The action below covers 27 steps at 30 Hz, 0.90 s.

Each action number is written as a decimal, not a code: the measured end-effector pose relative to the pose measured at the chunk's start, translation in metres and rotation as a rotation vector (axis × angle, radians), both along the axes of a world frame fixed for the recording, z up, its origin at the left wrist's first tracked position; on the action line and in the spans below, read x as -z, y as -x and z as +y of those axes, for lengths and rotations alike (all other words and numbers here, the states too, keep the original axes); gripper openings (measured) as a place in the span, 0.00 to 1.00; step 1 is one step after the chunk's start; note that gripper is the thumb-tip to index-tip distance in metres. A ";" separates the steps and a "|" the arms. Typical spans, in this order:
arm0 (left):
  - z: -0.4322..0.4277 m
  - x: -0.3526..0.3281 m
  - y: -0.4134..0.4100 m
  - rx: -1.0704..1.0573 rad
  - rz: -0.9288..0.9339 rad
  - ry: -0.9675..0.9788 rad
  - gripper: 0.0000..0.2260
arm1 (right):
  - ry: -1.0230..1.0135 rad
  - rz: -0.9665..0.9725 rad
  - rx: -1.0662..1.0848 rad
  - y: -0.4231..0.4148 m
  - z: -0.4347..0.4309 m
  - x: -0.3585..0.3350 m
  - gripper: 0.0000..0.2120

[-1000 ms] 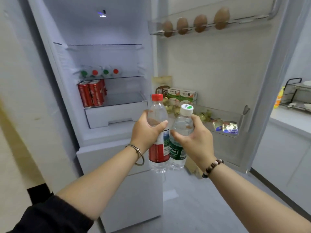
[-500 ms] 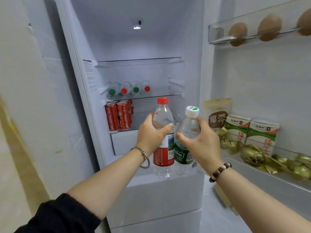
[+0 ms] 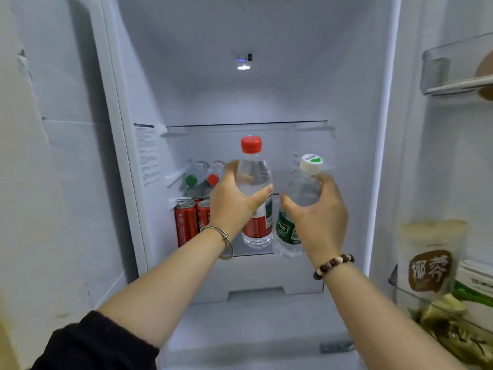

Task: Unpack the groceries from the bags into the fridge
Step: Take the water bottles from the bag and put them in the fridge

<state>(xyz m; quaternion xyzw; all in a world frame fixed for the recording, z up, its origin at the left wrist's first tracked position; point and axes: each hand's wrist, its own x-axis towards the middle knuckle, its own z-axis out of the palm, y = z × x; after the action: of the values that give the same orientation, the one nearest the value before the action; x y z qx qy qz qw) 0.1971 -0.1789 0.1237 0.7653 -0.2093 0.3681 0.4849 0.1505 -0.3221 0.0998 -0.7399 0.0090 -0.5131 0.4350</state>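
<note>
red-capped bottle is gripped by left hand, white-capped bottle by right hand. both have been brought nearer the fridge at twelve o'clock, seemingly ready for shelving.

On the lower shelves' left, lying bottles and red cans block the way; above the top glass shelf, room stands open.

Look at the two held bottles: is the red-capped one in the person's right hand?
No, the left hand grips the red-capped bottle, while the right hand holds the white-capped bottle.
</note>
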 end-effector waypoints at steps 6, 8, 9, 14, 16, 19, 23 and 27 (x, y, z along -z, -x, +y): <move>-0.007 -0.029 -0.040 -0.006 -0.211 0.111 0.28 | -0.107 -0.189 0.078 -0.040 -0.005 -0.034 0.32; -0.009 -0.032 -0.054 0.048 -0.244 0.152 0.26 | -0.093 -0.238 0.123 -0.051 -0.004 -0.042 0.33; -0.010 -0.032 -0.061 0.062 -0.252 0.162 0.25 | -0.078 -0.250 0.137 -0.057 -0.004 -0.045 0.33; -0.017 -0.030 -0.092 0.067 -0.233 0.158 0.25 | -0.052 -0.239 0.198 -0.083 -0.005 -0.058 0.33; -0.020 -0.033 -0.102 0.092 -0.222 0.194 0.27 | -0.030 -0.265 0.224 -0.091 -0.004 -0.061 0.32; -0.028 -0.037 -0.116 0.174 -0.199 0.225 0.28 | -0.006 -0.323 0.278 -0.098 -0.007 -0.064 0.32; -0.041 -0.033 -0.130 0.236 -0.168 0.179 0.28 | -0.016 -0.369 0.324 -0.107 -0.012 -0.064 0.32; -0.048 -0.021 -0.145 0.297 -0.099 0.138 0.27 | -0.024 -0.388 0.343 -0.116 -0.021 -0.056 0.34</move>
<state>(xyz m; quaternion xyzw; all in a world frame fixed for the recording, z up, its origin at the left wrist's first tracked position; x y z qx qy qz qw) 0.3417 -0.2273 0.1447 0.6717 -0.3180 0.3430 0.5745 0.2662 -0.3426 0.1553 -0.6103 0.0569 -0.7114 0.3438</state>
